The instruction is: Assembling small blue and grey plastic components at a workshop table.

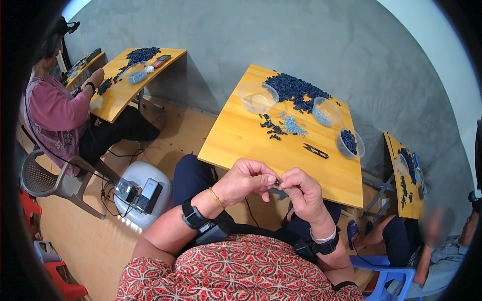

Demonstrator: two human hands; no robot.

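Note:
My left hand [249,179] and my right hand [304,194] meet just above the near edge of a yellow wooden table [231,140]. Both are closed, fingertips pinched around a small dark piece [277,183] that is mostly hidden by the fingers. Beyond them on the tabletop lie black thread snips [316,151]. A loose group of dark blue small parts [271,126] sits beside a scatter of light blue small pieces [292,125]. Toward the far edge spreads a big pile of dark blue parts [291,88].
A clear bowl [246,106] stands at the table's left. To the right are a bowl with light blue pieces [330,108] and one with dark parts [361,145]. Co-workers sit at tables on the left [113,105] and right [394,165]. A white stool [131,175] holds devices and cables.

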